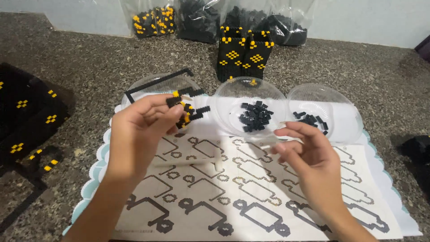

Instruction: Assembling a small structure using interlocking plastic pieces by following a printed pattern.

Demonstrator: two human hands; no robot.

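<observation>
We count three clear plastic bowls (pixel 332 96) in a row on the printed pattern sheet (pixel 251 197), two holding loose black bricks (pixel 255 116). Our left hand (pixel 143 130) pinches a small black-and-yellow brick piece (pixel 188 110), fingers clamped on it, held in front of the left bowl. Our right hand (pixel 309 152) hovers below the middle bowl, fingertips drawn together (whether on a tiny brick, we cannot tell). Behind stand two finished black-and-yellow towers (pixel 244 56) and several bags (pixel 197 18), cut off at the top edge.
</observation>
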